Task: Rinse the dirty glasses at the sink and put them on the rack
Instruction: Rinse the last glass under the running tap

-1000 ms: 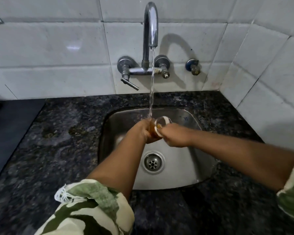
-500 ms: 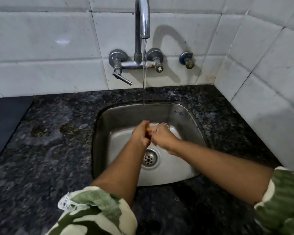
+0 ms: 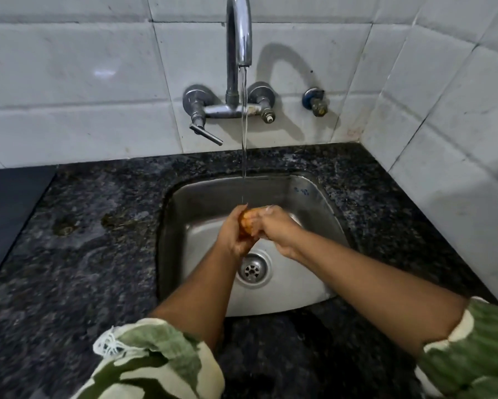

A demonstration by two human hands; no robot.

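Glass (image 3: 249, 223) clasped by left hand (image 3: 234, 236) and right hand (image 3: 276, 230) under water over sink (image 3: 299, 283).

One view only, worn on the head, looking forward and steeply down past both forearms into the sink (image 3: 314, 289). Close in: the left hand (image 3: 234, 235) and right hand (image 3: 276, 229) sit mid-frame, tap (image 3: 239, 33) beyond them (its top cropped), dark table (image 3: 92, 254) wrapping nearer and left, tiled wall (image 3: 69, 76) facing.
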